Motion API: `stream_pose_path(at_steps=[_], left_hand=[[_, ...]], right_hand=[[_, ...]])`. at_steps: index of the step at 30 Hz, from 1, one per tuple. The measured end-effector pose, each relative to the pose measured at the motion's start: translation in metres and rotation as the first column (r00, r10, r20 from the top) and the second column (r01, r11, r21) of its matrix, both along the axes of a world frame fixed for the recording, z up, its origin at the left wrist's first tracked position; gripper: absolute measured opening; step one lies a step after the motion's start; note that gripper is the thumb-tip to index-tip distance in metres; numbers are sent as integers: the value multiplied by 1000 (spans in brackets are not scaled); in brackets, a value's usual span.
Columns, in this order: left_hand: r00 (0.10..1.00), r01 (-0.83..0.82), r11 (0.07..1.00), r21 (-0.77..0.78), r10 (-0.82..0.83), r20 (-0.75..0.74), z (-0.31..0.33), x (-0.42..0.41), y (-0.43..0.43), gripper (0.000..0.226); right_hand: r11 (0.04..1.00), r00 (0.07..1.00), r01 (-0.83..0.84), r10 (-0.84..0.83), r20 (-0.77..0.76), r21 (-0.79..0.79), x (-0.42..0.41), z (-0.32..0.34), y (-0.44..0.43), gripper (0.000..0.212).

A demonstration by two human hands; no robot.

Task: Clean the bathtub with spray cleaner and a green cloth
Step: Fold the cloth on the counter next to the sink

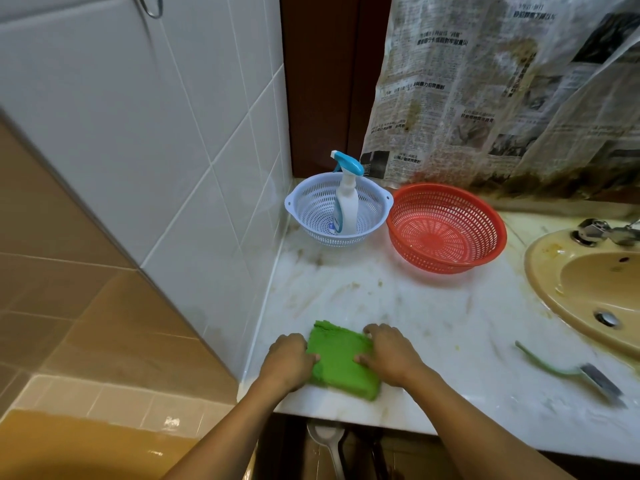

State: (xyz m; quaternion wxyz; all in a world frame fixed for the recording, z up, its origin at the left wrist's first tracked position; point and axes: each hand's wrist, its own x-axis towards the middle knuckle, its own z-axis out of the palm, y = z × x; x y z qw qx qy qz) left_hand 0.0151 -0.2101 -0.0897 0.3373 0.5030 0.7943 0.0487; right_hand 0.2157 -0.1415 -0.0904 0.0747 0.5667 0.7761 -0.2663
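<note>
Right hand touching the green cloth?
Touching. Head view: the right hand overlaps the green cloth along its right edge, with thumb and fingertips on the fabric and no gap visible.

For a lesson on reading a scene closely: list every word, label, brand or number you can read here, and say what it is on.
Newspaper-print sheet: Chinese headlines and columns, too blurred to quote.
Spray bottle: small blue label near its base, too small to read.
Green cloth: no text.
</note>
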Motion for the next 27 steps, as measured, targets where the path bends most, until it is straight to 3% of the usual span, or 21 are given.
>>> stream_pose_path(at_steps=[7,12,15,17,19,21,23,24,25,27], left_hand=[[997,-14,1000,-13,15,78,10,3,0,31],[945,-166,986,19,153,289,16,-3,-2,15],[855,-280,959,31,235,462,21,-10,0,16],[714,-415,909,33,304,630,26,-13,3,18],[495,-577,816,-29,378,782,31,-14,5,22],[142,-664,718,-208,395,908,32,-12,4,25],[-227,-616,665,-423,365,903,30,-3,-3,24],[-331,-573,653,-496,369,868,29,3,-7,27],[-367,-543,650,-532,386,846,27,9,-11,32],[-324,-534,658,-530,420,848,27,18,-13,36]], right_hand=[[999,998,20,-17,57,-48,-5,4,-13,47],[979,962,158,-181,-202,-128,0,13,-20,27],[931,865,283,-352,-358,-233,1,18,-22,26],[865,730,351,-493,-474,-358,1,21,-23,23],[798,589,376,-598,-544,-471,2,27,-24,22],[770,503,403,-638,-583,-495,2,33,-26,18],[789,497,460,-609,-619,-407,2,37,-25,13],[810,524,482,-573,-631,-335,2,40,-24,13],[828,552,492,-536,-638,-269,2,45,-23,15],[859,590,472,-474,-653,-197,2,53,-20,20]])
